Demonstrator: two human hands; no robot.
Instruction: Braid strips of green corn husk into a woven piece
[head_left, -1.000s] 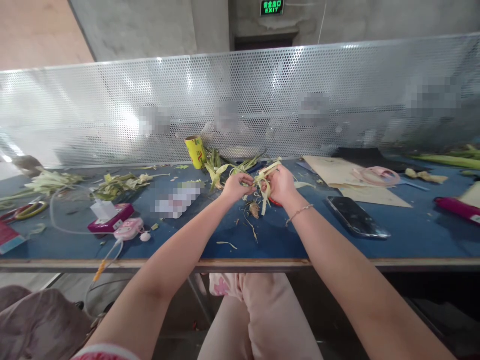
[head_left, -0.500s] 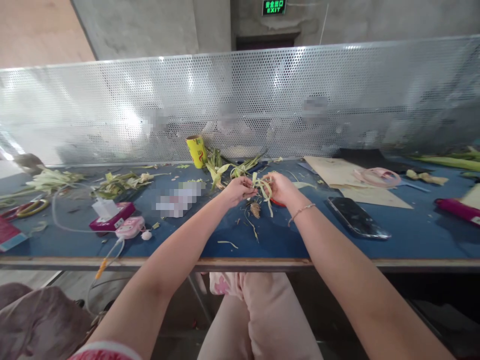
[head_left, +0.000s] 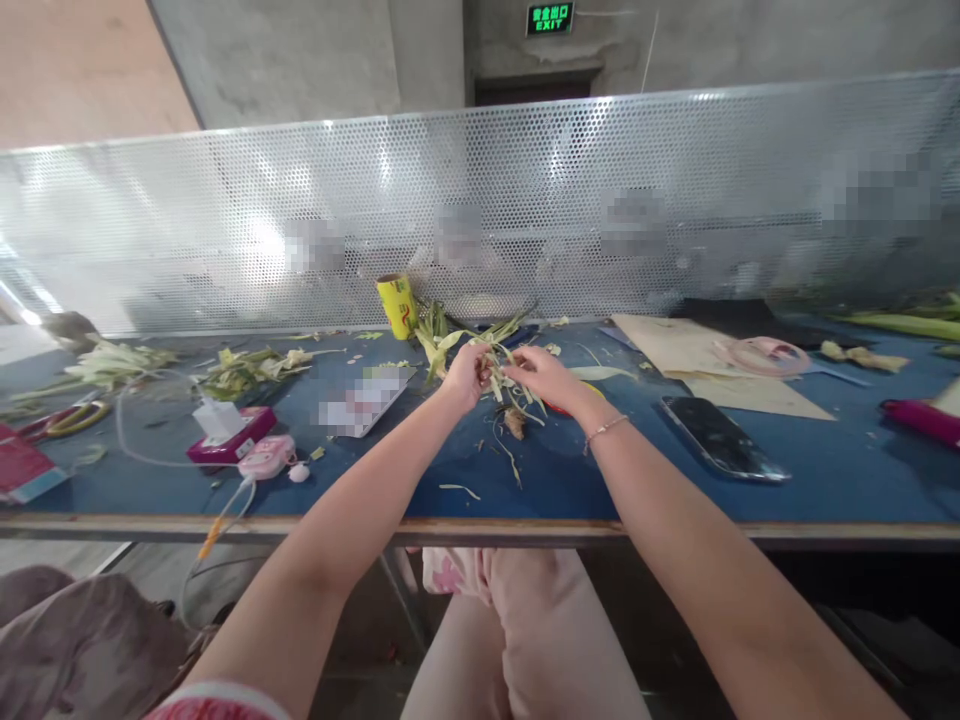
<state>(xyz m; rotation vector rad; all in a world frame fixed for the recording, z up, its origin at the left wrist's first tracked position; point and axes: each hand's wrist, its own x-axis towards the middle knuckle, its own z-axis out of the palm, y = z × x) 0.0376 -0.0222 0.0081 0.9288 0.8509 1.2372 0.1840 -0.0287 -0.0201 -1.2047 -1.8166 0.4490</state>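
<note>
Over the middle of the blue table, my left hand has its fingers closed on a bundle of pale green leaf strips that look like corn husk. Close beside it, my right hand bends its fingers onto the same strips from the right; its fingertips are partly hidden. Loose strip ends hang below the hands. Just beneath them lies a small brown, rough lump with a thin strand near it. Partly covered by my right hand is a red and yellow curved object, its kind unclear.
Behind the hands are more leaves and a yellow roll. At right lie a phone and brown paper. To the left are a magenta box, a pink case, cables and scissors. A perforated metal screen closes the back.
My hands have drawn closer together, the left turning more upright and the right reaching over the strips. The strip held up in my right hand now lies lower in the bundle.
</note>
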